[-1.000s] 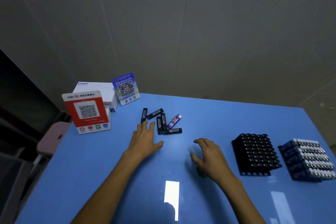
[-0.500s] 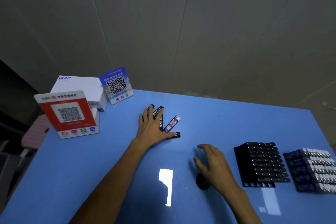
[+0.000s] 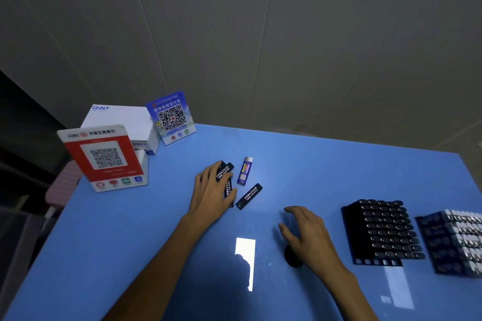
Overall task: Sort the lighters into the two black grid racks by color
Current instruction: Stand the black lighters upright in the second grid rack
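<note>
On the blue table [image 3: 130,229] my left hand [image 3: 211,190] lies over a small bunch of black lighters [image 3: 227,185] and grips them between fingers and thumb; their ends stick out past my fingertips. Just right of that hand lies a blue lighter [image 3: 245,171] with a silver top. Below it a single black lighter [image 3: 249,196] lies at a slant. My right hand [image 3: 310,234] hovers low over the table with loosely spread fingers and holds nothing. Right of it stands a black grid rack [image 3: 349,232] filled with black lighters. A second rack [image 3: 427,240] with silver-topped blue lighters stands at the right edge.
At the back left stand a red QR-code stand [image 3: 104,156], a white CHNT box [image 3: 122,120] and a blue QR-code stand [image 3: 170,117]. A small dark round spot [image 3: 292,258] shows under my right wrist. A grey wall runs behind the table.
My left hand slid forward onto the black lighters and closed around them. The blue lighter and one black lighter now lie apart to its right. My right hand barely moved.
</note>
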The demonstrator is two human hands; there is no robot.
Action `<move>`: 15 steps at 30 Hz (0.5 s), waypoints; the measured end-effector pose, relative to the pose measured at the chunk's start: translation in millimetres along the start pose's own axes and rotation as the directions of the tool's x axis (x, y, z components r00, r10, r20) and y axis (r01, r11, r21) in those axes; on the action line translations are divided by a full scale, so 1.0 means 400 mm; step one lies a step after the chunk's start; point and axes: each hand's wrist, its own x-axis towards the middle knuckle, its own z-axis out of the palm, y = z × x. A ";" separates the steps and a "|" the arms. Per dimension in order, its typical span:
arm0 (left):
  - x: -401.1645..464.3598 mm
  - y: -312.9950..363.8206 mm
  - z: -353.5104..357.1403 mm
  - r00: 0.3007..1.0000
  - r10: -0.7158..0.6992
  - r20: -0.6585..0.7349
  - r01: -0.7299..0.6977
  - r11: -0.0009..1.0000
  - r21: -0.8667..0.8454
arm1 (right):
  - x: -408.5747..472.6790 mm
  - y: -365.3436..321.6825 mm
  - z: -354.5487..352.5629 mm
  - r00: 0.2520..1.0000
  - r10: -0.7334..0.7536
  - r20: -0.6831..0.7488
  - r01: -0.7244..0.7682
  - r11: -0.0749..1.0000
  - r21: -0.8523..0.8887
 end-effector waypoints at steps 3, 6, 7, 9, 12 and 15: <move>-0.026 -0.003 -0.010 0.999 -0.047 0.002 0.048 0.999 -0.024 | -0.002 -0.008 0.007 1.000 0.001 0.012 -0.001 1.000 0.012; -0.040 0.001 -0.015 0.991 -0.127 0.048 0.127 0.992 0.007 | -0.005 -0.010 0.012 1.000 -0.006 0.024 0.006 1.000 0.004; -0.042 0.006 -0.018 0.985 -0.156 0.072 0.154 0.988 0.030 | -0.007 -0.009 0.013 1.000 -0.007 0.028 0.007 1.000 0.004; -0.043 0.017 -0.024 0.970 -0.209 0.123 0.199 0.976 0.091 | -0.009 -0.006 0.015 0.999 -0.006 0.034 0.006 1.000 0.012; -0.039 0.034 -0.032 0.955 -0.249 0.161 0.228 0.964 0.137 | -0.015 -0.003 0.014 0.999 -0.001 0.033 0.001 1.000 0.011; -0.037 0.049 -0.035 0.945 -0.263 0.197 0.230 0.958 0.172 | -0.020 -0.001 0.014 1.000 -0.006 0.030 0.006 1.000 0.009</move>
